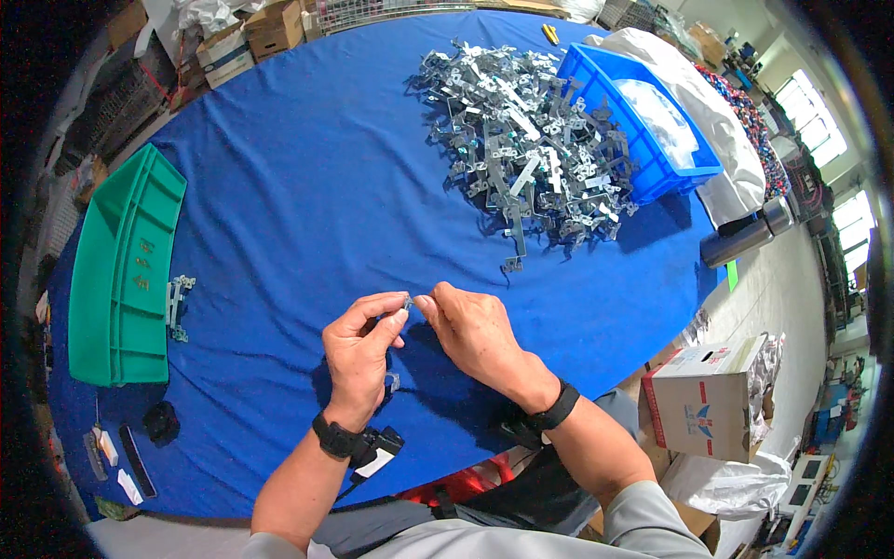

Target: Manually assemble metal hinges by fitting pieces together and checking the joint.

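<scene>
Near the front of the blue cloth-covered table, my left hand [356, 349] pinches a small silvery metal bracket [394, 382]. One end of it pokes up between thumb and fingertips, and another part shows below the palm. My right hand [480, 335] is closed, thumb and fingers pressed together right beside the bracket's upper end. Whatever its fingertips hold is hidden. A large heap of similar metal brackets [521, 140] lies beyond my right hand. A few more brackets [175, 307] lie against the green bin [112, 279] on the left.
Beside the heap, a blue plastic bin [643, 182] holds clear plastic bags. A metal bottle [750, 233] is at the table's right edge, and a yellow-handled tool [550, 34] at the far edge. Small items surround a black round object [161, 423]. A cardboard box [703, 401] stands right.
</scene>
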A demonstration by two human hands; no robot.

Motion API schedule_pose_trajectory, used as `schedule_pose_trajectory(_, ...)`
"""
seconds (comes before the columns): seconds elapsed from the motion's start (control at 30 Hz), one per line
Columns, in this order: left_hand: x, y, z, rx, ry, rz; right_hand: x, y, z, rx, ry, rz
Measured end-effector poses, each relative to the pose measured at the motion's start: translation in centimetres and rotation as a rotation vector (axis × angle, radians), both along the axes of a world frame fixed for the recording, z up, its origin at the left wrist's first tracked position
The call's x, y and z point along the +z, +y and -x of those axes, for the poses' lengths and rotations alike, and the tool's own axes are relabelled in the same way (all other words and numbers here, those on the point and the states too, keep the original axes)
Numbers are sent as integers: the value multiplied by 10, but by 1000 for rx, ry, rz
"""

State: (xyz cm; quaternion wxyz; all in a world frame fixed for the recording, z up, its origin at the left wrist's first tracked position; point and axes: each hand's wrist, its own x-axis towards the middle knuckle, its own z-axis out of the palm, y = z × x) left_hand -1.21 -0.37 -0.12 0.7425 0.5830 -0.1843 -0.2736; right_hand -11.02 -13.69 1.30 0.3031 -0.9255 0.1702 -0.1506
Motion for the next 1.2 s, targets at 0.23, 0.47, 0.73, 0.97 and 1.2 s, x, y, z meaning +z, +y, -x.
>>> schedule_pose_trajectory(0.23,-1,0,0,17,8,19,0,3,-4,-4,-237,-175)
schedule_pose_trajectory(0.47,-2,0,0,13,9,32,5,0,-2,-19,-139,-163)
schedule_pose_trajectory(0.73,-1,0,1,8,2,21,3,-4,2,-3,-14,-98)
schedule_pose_trajectory(0.97,0,0,1,16,22,33,9,-3,2,-3,-89,-192)
schedule_pose_trajectory(1.2,-1,0,0,24,27,24,12,-1,1,-8,-128,-266)
